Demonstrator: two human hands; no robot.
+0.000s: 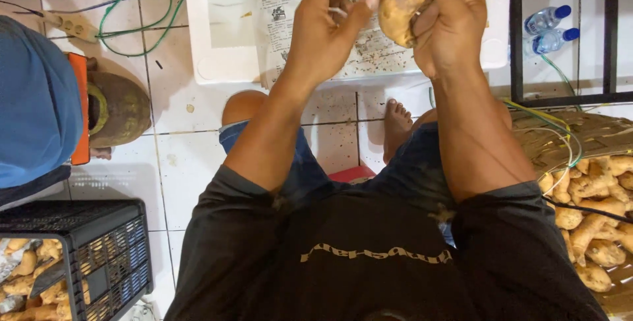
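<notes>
Two bare hands work up top over a white tiled floor (pixel 184 169), seen from above w/ the person seated, dark shirt and blue shorts filling the lower middle. Biggest thing nearby is the white tray (pixel 217 44) lined w/ a printed paper sheet (pixel 290 4), speckled w/ dirt bits, lying on the floor just beyond the knees. At left a blue cloth bundle (pixel 33 103) sits beside a round brown-green object w/ an orange edge. Bottom left, a black plastic crate (pixel 99 242) holds pale knobbly roots. At right a woven basket (pixel 587 136) carries a heap of similar ginger-like roots (pixel 593 222), w/ green and yellow cords trailing over it. A black metal frame (pixel 517 37) stands upper right, two clear water bottles (pixel 547 27) w/ blue caps lying behind it. Green wire (pixel 132 24) loops on the tiles top left near a power strip. The right hand (pixel 448 24) is clamped round a yellow-brown tuber (pixel 402 1), held above the tray, fingers wrapped over its far side. The left hand (pixel 323 27) is just beside it, fingers curled and pinched on a small thin item, too small to tell what; thumb tip sits almost touching the tuber
</notes>
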